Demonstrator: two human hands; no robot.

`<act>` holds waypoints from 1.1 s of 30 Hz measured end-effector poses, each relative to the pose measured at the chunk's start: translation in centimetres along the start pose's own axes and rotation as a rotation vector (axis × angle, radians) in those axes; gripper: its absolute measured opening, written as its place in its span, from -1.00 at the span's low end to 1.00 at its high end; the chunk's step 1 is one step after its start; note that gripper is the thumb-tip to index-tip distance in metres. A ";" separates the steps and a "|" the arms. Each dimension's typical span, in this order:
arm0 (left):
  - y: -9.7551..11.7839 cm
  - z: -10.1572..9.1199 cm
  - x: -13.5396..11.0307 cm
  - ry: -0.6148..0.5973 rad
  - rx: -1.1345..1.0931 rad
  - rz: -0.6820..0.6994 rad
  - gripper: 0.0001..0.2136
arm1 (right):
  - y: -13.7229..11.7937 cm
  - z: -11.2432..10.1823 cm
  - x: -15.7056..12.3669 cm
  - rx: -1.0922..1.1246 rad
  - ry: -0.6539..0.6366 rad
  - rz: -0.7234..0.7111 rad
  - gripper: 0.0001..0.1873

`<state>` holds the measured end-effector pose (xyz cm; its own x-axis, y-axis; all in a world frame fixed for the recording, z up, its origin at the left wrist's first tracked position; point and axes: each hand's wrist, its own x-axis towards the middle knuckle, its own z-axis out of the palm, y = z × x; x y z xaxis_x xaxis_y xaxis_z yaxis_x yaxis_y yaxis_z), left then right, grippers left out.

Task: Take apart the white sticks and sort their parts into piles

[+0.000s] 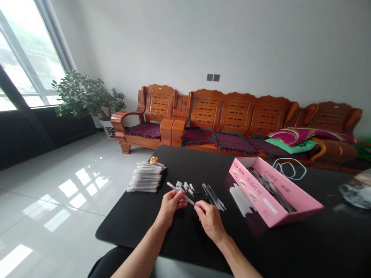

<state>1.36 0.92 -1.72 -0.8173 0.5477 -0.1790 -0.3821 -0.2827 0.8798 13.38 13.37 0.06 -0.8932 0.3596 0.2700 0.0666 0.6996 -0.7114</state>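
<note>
Forearms (pixel 150 241): ours, over the counter (pixel 124 226).
Left hand (pixel 171 202): pinching the pen barrel (pixel 189 200) mid-length.
Right hand (pixel 211 219): pinching its end — we'd best keep straight.

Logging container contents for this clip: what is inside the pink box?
Inside the pink box lie many thin grayish sticks; anything under the top layer is covered and cannot be seen.

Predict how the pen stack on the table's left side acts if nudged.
The pen stack would probably slide and roll apart: slim, tube-like pens piled with no visible band. Each is likely stiff, since they lie straight. They may slip easily, as the table looks glossy enough to reflect the pink box.
</note>
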 end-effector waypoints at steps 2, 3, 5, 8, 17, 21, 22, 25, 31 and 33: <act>0.3 -0.2 0.1 0.003 0.003 0.012 -0.66 | -0.1 -0.5 -0.1 -0.033 -0.030 -0.015 -0.69; 0.6 -0.4 0.3 0.022 -0.002 0.030 -0.66 | 0.1 -1.0 -0.1 -0.057 -0.041 -0.020 -0.70; 1.4 -1.2 0.6 0.100 -0.031 0.092 -0.67 | 0.7 -2.2 -0.2 -0.130 -0.044 -0.011 -0.72; 2.5 -2.3 1.1 0.228 -0.089 0.194 -0.69 | 2.2 -4.2 -0.2 -0.315 0.045 0.098 -0.74; 1.2 -0.6 0.3 0.031 0.028 0.052 -0.64 | 4.6 -4.7 0.4 -0.715 0.102 0.308 -0.75; 0.9 0.6 -0.7 -0.129 0.067 0.031 -0.62 | 3.3 -4.4 0.2 -0.518 0.127 0.228 -0.81; 0.9 0.9 -1.1 -0.173 0.071 0.026 -0.62 | 2.7 -4.3 0.1 -0.388 0.111 0.199 -0.76; 0.9 2.0 -2.1 -0.289 0.074 0.021 -0.67 | 1.1 -3.4 -0.3 0.125 -0.055 0.203 -0.55; 0.8 2.6 -2.3 -0.304 0.072 0.044 -0.69 | -0.1 -1.4 -1.1 0.733 -0.288 0.337 -0.55; 1.0 2.1 -1.7 -0.227 0.004 0.046 -0.64 | 0.1 -1.4 -1.2 0.795 -0.300 0.381 -0.59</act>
<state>3.25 1.32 0.42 -0.7160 0.6973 -0.0352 -0.3446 -0.3090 0.8864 15.03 13.84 0.57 -0.9588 0.2254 -0.1730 0.1537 -0.1008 -0.9830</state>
